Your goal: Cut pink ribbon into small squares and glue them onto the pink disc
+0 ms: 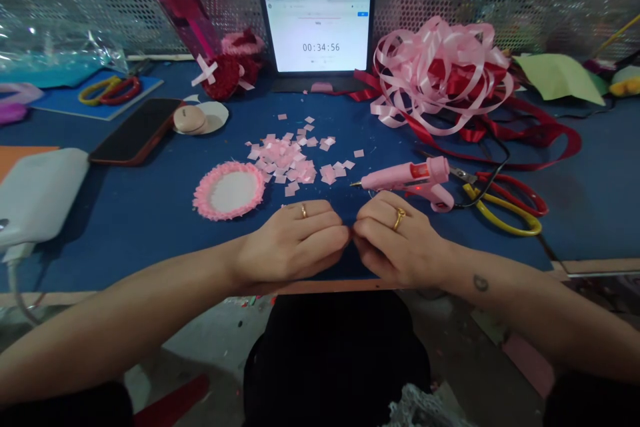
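My left hand [297, 240] and my right hand [395, 237] meet at the table's front edge, fingers curled and closed, fingertips almost touching. Whatever lies between the fingers is hidden or too small to name. Beyond my left hand, a white disc with a pink ruffled rim [201, 195] lies flat. Small pink ribbon squares [287, 159] are piled behind it. Just past my right hand, a pink glue gun [400, 177] rests on its side, nozzle pointing left. Scissors with red and yellow handles [507, 210] lie to its right.
A tablet [317, 33] showing a timer stands at the back. Pink and red ribbon [443, 73] is heaped back right. Leftward are a phone [137, 131], a white power bank [43, 193] with a cable, and other scissors [110, 90]. The glue gun's black cord curves over the scissors.
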{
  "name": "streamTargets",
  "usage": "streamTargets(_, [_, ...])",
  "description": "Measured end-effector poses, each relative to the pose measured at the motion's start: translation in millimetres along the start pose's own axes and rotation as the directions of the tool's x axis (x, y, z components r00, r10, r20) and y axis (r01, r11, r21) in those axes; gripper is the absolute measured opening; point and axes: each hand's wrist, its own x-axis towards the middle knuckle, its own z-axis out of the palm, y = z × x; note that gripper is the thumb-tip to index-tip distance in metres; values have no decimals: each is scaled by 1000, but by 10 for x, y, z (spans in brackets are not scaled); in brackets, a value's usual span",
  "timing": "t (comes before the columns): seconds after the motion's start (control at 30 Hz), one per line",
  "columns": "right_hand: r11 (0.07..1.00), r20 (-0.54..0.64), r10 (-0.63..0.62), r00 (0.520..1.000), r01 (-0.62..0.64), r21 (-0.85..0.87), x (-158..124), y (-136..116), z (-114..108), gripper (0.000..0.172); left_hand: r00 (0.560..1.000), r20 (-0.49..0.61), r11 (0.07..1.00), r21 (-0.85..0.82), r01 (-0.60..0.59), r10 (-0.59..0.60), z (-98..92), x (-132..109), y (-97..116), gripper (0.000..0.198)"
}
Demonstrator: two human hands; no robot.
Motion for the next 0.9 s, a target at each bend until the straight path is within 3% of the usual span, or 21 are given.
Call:
streamTargets(0.13, [999, -2, 33, 999, -33, 5, -3, 12, -6, 20, 999, -53, 1000, 1, 10, -10, 10, -1, -13, 9])
streamTargets(0.57, [997, 32, 67, 997, -68, 24, -19, 32, 17, 16, 997, -36, 997, 29, 67, -66, -11, 37, -4, 6])
streamTargets(0.7, [991, 44, 114, 993, -116, 61, -34, 40, 15, 15, 981, -48, 980, -72, 186, -189, -35, 44, -25, 10])
streamTargets(0.9, [985, 59, 128, 990, -134, 107, -63, 59, 12, 15, 917, -79, 907, -204, 368, -390, -172, 10, -170, 8])
